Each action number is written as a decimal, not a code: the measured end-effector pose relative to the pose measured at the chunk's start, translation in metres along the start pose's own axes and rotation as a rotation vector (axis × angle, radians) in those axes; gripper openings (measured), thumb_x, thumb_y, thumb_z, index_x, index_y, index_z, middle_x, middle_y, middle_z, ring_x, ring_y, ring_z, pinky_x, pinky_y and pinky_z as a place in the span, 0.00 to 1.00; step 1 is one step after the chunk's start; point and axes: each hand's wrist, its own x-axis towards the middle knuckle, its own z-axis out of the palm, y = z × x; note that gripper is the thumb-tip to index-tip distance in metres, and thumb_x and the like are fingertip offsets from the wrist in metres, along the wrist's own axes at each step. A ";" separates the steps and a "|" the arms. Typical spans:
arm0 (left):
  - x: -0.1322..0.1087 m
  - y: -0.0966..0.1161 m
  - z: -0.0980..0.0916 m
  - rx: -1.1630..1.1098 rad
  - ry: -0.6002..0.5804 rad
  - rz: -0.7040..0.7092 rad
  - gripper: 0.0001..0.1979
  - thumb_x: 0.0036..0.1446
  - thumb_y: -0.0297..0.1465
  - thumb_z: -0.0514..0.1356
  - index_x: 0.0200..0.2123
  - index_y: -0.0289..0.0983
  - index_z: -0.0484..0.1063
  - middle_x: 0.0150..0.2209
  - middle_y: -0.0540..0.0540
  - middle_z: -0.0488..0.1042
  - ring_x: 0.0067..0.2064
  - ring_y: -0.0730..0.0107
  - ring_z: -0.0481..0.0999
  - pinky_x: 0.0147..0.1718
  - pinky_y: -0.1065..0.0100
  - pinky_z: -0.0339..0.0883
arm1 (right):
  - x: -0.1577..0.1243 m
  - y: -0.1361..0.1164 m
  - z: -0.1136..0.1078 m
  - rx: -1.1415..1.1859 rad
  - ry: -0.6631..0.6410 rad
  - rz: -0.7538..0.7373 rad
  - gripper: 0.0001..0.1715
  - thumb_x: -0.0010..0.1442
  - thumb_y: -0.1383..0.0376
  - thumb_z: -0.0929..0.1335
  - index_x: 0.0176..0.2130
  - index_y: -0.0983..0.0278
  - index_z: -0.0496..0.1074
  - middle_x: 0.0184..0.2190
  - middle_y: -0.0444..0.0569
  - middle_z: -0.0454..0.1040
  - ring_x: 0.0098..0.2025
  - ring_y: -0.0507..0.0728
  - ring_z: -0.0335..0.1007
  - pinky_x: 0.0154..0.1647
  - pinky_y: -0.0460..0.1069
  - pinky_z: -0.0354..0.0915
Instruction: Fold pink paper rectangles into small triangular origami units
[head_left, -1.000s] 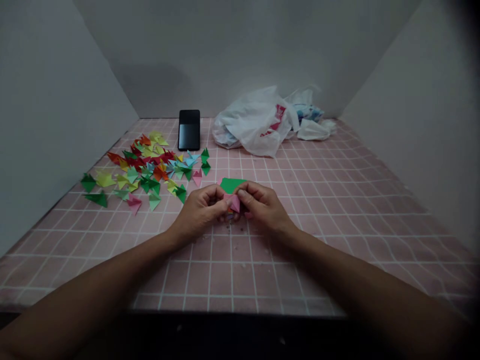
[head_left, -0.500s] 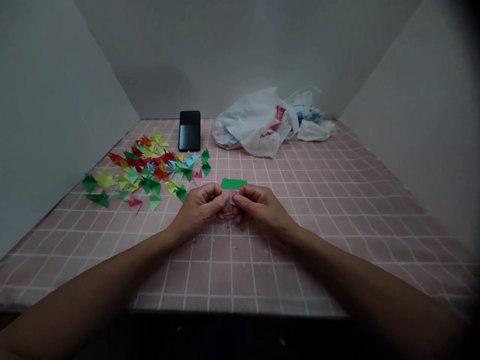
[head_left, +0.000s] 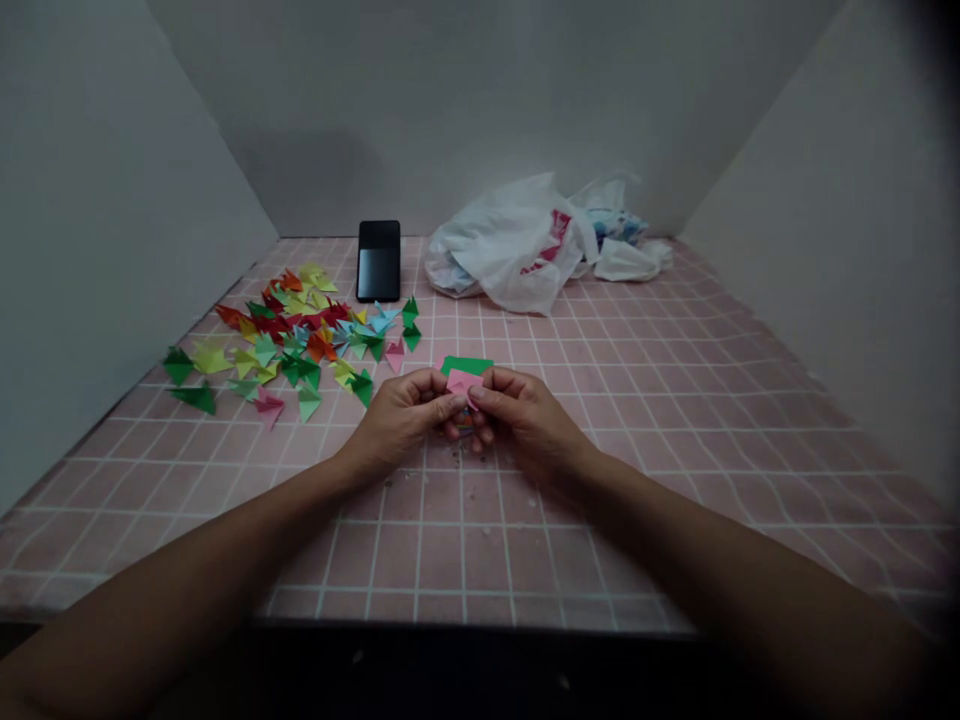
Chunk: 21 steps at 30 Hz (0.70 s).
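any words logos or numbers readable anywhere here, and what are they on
Red print on the white plastic bag: too blurred to read.
Black smartphone: no readable text.
The pink folded paper and the pile of folded paper shapes: no text visible.

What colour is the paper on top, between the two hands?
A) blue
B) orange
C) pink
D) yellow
C. The pink paper lies on top, pinched between the left hand and the right hand, with a green paper just beyond it.
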 end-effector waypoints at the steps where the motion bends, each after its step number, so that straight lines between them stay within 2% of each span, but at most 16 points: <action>1: 0.000 -0.001 0.000 -0.004 0.003 -0.002 0.14 0.52 0.38 0.70 0.31 0.34 0.73 0.27 0.50 0.77 0.25 0.76 0.74 0.27 0.72 0.71 | 0.000 0.001 0.000 -0.002 0.000 -0.005 0.18 0.56 0.59 0.75 0.27 0.62 0.65 0.21 0.39 0.71 0.19 0.48 0.63 0.22 0.46 0.66; 21: -0.004 0.000 0.006 0.006 0.087 -0.044 0.13 0.53 0.37 0.68 0.28 0.35 0.70 0.25 0.50 0.77 0.22 0.76 0.74 0.24 0.72 0.70 | 0.001 0.008 0.002 -0.039 0.017 -0.013 0.15 0.58 0.60 0.73 0.28 0.62 0.66 0.22 0.40 0.72 0.20 0.49 0.67 0.24 0.47 0.65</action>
